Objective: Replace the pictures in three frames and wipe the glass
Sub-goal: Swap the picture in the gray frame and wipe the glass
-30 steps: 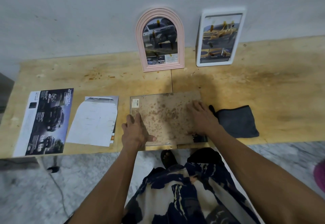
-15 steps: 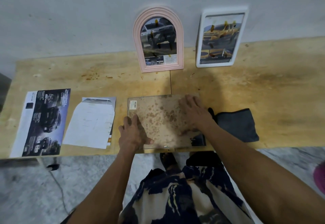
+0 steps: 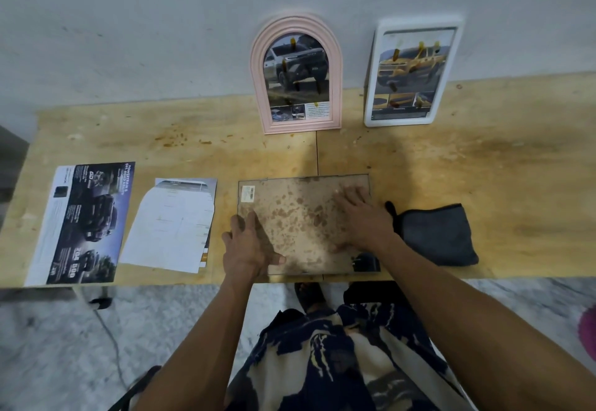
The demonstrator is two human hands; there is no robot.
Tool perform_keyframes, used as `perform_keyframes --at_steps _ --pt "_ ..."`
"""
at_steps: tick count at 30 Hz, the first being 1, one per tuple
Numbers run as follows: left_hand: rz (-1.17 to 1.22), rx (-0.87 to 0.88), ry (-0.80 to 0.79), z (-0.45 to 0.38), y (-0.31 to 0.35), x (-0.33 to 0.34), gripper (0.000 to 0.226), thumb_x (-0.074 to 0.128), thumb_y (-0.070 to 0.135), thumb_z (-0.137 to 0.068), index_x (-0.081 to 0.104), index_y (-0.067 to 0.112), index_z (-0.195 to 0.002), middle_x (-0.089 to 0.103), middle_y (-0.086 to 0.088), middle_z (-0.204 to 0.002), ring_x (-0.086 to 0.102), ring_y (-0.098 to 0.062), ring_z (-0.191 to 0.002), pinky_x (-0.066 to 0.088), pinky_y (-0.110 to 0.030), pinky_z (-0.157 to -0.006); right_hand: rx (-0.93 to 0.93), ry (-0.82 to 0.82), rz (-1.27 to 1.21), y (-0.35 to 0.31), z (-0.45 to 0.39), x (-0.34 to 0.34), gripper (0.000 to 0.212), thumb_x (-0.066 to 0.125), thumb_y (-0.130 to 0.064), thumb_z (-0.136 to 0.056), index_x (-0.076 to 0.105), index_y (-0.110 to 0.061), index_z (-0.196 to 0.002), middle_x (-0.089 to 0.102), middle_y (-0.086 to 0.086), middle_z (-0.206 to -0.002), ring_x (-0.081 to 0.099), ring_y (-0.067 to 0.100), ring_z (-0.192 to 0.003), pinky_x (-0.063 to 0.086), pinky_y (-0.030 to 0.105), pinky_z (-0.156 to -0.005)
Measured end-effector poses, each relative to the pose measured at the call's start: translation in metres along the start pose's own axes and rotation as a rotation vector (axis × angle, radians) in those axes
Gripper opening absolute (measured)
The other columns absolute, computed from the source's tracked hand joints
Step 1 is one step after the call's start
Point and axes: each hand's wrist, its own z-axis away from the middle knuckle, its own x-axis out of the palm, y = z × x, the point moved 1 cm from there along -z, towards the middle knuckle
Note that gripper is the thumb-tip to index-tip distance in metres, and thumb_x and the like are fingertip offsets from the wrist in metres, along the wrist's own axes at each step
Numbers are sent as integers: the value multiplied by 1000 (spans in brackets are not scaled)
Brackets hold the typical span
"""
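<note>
**Both hands flat on the speckled pane**

Left hand spread open, palm down on the near left corner of the flat frame, thumb reaching inward across the surface, fingers pointing away. Right hand open too, pressed flat on the right side, fingertips close to the far right corner. Gripping nothing, either one; just pressing down.

Lying flat near the front edge of the wooden table, that frame, near side almost level with the edge, straddling the seam between two boards. Just right of it, touching the right wrist or very nearly, a folded dark grey cloth. Left of it, close but apart, a white sheet over a printed page, then a dark truck brochure further left. Open board behind the frame, up to the wall; plenty bare on the far right as well.

Thin-rimmed, rectangular, mottled with brown blotches on a tan ground, small white barcode sticker in the far left corner, dark patch at the near right corner.

Leaning upright on the wall behind: pink arched frame with a silver truck picture, white rectangular frame with a yellow truck picture.
</note>
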Motion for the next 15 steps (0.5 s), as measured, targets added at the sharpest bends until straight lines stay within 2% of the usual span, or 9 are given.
perform_keyframes --at_steps 3,5,8,12,14,15 --pt "-3 1 11 -1 -1 1 125 96 40 -55 19 27 -152 14 -6 -155 24 -42 -136 43 -55 -99 -50 114 -28 0 14 16 100 71 -69 -66 32 -27 -148 26 -5 -157 11 19 -147 36 48 -108" --pt "-5 1 18 0 -2 1 122 95 38 -56 21 27 -152 14 -6 -154 25 -41 -136 43 -55 -98 -62 155 -69 -2 24 24 83 66 -63 -76 40 -25 -145 32 -5 -155 14 20 -147 39 44 -104" --pt "-13 20 31 2 -4 1 115 94 36 -60 25 26 -151 18 -5 -152 29 -40 -132 44 -53 -97 -59 119 -56 -7 29 25 75 60 -57 -86 33 -24 -148 23 -4 -159 8 22 -148 37 44 -105" --pt "2 33 38 -4 -14 -5 111 94 29 -62 31 20 -153 27 -9 -155 38 -40 -132 43 -47 -105 -25 30 -115 -12 30 19 78 62 -48 -89 22 -25 -152 8 -2 -163 -2 26 -149 28 48 -113" --pt "60 -8 57 -4 -20 -7 110 94 26 -61 31 16 -151 36 -14 -149 44 -38 -131 45 -45 -104 45 94 -195 -13 35 20 81 67 -44 -86 24 -21 -151 8 7 -162 1 30 -148 21 46 -117" --pt "95 -44 72 -1 -23 -6 106 93 26 -62 33 14 -149 41 -16 -144 48 -38 -127 46 -45 -101 138 141 -301 -13 41 22 84 68 -41 -84 23 -18 -151 10 10 -161 4 31 -147 20 46 -116"
